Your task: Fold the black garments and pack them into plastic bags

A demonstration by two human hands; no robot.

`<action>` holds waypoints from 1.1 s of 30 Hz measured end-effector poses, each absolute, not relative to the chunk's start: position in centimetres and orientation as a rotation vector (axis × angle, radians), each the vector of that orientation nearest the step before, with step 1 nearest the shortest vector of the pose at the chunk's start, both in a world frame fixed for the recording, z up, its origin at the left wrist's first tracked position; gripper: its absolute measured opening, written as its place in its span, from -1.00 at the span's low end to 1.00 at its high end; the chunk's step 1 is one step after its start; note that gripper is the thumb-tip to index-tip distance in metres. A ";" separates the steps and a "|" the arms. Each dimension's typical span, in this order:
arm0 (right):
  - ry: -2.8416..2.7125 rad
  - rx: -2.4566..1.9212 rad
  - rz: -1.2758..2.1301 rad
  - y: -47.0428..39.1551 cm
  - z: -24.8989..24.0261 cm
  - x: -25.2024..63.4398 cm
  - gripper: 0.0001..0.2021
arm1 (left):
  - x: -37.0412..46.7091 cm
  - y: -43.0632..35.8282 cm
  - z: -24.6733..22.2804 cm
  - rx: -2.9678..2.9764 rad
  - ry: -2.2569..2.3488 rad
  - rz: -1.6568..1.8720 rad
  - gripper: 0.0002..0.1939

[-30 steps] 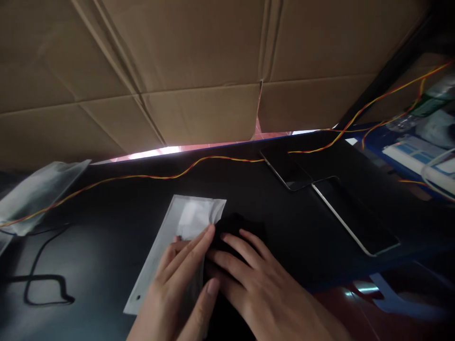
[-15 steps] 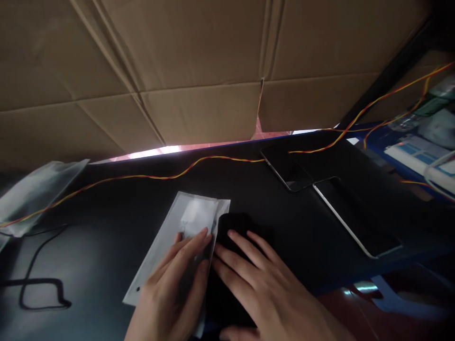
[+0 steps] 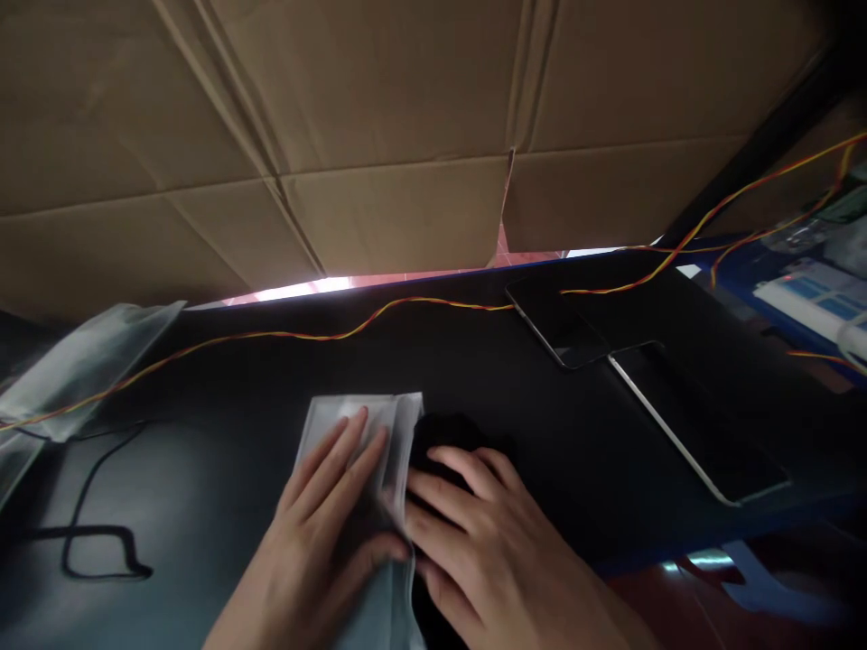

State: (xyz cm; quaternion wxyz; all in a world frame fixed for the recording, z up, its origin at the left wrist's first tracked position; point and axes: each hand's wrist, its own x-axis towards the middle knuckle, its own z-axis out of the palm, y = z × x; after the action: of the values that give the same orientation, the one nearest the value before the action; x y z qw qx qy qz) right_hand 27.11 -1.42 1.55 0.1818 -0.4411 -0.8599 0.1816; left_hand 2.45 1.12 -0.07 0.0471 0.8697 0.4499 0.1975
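A translucent plastic bag [image 3: 399,420] lies on the black tabletop in front of me. My left hand [image 3: 318,524] rests on it with fingers stretched out and thumb apart. Just to the right is a dark, soft-looking black item [image 3: 447,429], perhaps folded cloth, mostly covered by my right hand [image 3: 484,542]. The right fingers are spread over this item, and their tips reach the bag's right edge. Whether the black item lies partly inside the bag I cannot tell.
Two dark-screened phones [image 3: 697,420] lie to the right. A twisted red-yellow wire [image 3: 271,335] crosses the table [image 3: 223,388]. Another plastic bag [image 3: 95,361] and a black cable [image 3: 128,542] are at left. Cardboard [image 3: 393,108] stands behind; a white box [image 3: 813,293] sits far right.
My left hand has moved left and flattened out over the bag. The bag has turned more upright in view and its top edge sits lower. My right fingers have bent slightly.
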 end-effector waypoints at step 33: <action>-2.332 -1.114 0.575 0.3 2.2 28.1 -0.69 | 2.4 1.8 -1.1 2.804 1.215 0.431 0.59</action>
State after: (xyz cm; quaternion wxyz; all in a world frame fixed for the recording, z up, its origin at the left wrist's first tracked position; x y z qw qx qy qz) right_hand 28.07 0.31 2.20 0.2446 -0.4081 -0.8540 0.2105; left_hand 2.36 1.83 -1.11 0.0278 0.9082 0.3936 0.1396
